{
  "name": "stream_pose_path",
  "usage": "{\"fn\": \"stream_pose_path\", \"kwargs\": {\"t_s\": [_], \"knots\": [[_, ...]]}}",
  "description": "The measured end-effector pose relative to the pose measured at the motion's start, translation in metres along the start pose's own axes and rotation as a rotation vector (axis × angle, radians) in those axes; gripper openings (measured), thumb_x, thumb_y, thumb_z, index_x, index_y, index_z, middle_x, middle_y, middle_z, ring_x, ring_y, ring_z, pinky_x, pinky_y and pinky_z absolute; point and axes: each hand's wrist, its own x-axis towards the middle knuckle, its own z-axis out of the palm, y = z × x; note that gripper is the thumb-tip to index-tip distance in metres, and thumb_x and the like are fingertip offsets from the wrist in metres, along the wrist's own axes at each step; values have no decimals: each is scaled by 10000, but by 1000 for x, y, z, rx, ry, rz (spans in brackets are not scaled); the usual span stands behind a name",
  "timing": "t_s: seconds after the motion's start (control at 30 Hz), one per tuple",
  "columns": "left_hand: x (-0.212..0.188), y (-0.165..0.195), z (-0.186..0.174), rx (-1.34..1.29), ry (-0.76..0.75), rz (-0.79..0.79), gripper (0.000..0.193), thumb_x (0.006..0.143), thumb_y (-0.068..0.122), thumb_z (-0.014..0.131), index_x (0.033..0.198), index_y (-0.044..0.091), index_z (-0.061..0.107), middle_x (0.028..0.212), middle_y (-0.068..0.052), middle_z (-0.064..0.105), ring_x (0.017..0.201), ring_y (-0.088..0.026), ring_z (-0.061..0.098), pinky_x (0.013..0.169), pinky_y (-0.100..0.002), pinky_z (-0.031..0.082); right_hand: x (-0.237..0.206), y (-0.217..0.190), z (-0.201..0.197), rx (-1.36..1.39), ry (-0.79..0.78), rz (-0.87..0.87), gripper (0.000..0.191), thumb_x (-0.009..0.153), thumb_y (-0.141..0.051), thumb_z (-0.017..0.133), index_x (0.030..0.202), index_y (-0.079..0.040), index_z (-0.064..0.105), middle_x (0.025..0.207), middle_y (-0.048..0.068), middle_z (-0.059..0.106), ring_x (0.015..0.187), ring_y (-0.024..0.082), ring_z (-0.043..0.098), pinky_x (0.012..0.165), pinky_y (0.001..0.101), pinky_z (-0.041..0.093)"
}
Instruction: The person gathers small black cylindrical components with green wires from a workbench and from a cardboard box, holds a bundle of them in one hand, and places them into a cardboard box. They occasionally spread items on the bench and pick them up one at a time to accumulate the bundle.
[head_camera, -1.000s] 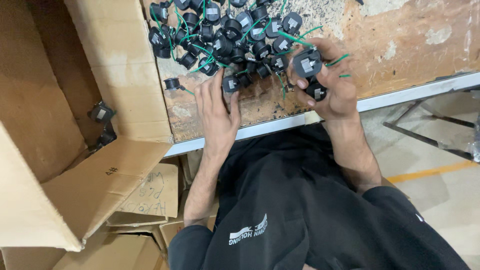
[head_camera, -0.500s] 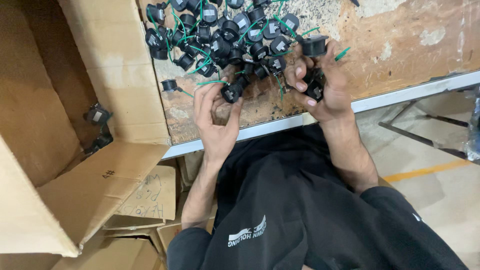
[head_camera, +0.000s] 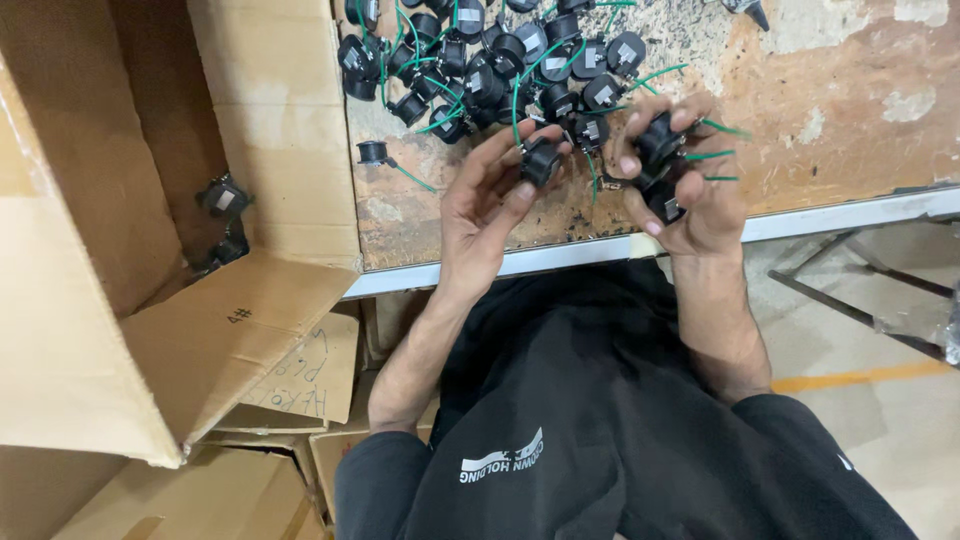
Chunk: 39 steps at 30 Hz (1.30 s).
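L hand (head_camera: 480, 215) is raised just above the worn, paint-chipped wooden worktop (head_camera: 830, 110), fingers (head_camera: 500, 150) pinched round one small black round plastic part w/ a green wire lead (head_camera: 541, 160), held off the surface at the near edge of the pile. R hand (head_camera: 690, 185) is clenched round a bunch of the same black parts (head_camera: 660, 150), at least two or three, green leads sticking out to the side past the knuckles. Behind both hands sits the heap of identical black parts w/ green wires (head_camera: 480, 65), spread across the far part of the worktop; one stray part (head_camera: 372, 152) lies apart, nearer the big open brown cardboard box (head_camera: 130, 330) at the L. A couple of black parts (head_camera: 222, 197) lie inside that box. Step in hand looks like gathering: picking parts singly w/ the L, collecting them in the R. R looks close to full, so any further grip needs care not to let the held ones slip or leads tangle.
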Motion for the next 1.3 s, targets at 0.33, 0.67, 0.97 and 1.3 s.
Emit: {"fn": "stream_pose_path", "kwargs": {"t_s": [0.33, 0.67, 0.97, 1.3], "knots": [[8, -3, 15, 117, -1, 59, 412, 1136, -28, 590, 1522, 14, 453, 1546, -138, 537, 1401, -187, 578, 1181, -319, 501, -3, 6, 11, -811, 117, -202, 302, 954, -72, 841, 1197, -44, 666, 1102, 123, 670, 934, 193, 651, 746, 268, 559], [15, 16, 39, 562, 45, 155, 524, 977, 15, 817, 1452, 50, 600, 1215, -62, 600, 971, -100, 660, 843, -227, 584, -2, 5, 21, -1108, 102, -351, 391, 924, -53, 830, 1273, -50, 653, 1215, 124, 662, 1135, 234, 666, 997, 319, 548], [7, 33, 38, 580, -32, 222, 474, 938, 48, 832, 1367, 72, 629, 1225, -63, 654, 1068, -152, 675, 912, -270, 579, -14, 14, -4, -200, 222, 72, 521, 972, -329, 797, 1352, -71, 551, 1036, 77, 654, 882, 140, 607, 562, 242, 495], [-8, 9, -1, 1258, 155, 326, 228, 898, 38, 820, 1107, 71, 735, 1043, -64, 682, 967, -279, 667, 901, -391, 537, -9, 14, -15, 253, 157, 245, 549, 1132, -541, 484, 1317, -28, 546, 1041, 79, 600, 826, 120, 540, 533, 228, 451]]}}
